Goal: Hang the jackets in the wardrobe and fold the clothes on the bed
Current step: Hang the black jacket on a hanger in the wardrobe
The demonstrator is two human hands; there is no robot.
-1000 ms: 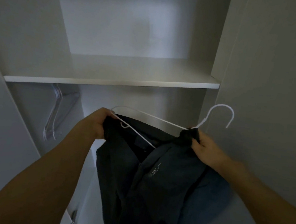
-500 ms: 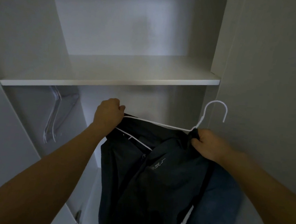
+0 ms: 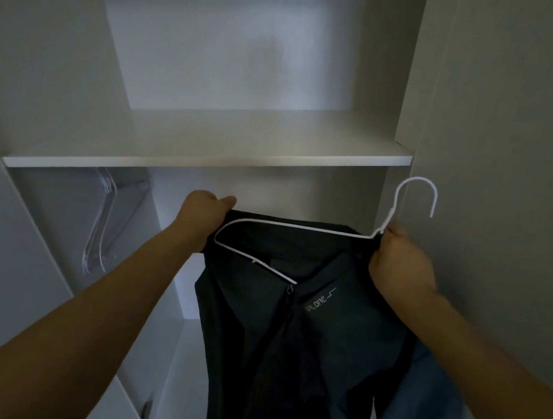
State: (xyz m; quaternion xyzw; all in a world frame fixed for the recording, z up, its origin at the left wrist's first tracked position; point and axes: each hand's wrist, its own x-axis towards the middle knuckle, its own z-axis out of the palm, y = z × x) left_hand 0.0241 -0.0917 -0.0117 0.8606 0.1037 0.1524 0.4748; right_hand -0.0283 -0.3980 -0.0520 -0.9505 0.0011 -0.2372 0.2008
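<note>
Two hands: left hand (image 3: 204, 213), right hand (image 3: 399, 259) each grip one dark jacket (image 3: 306, 332) on one white hanger (image 3: 300, 227).

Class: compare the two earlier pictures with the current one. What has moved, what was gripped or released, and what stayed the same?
The left hand rose with the dark jacket's shoulder, levelling the white hanger; its hook now stands more upright. The jacket hangs straighter. Nothing was released: both hands keep their grip, the right hand at the hanger's neck. The clear hangers under the shelf have not moved.
</note>
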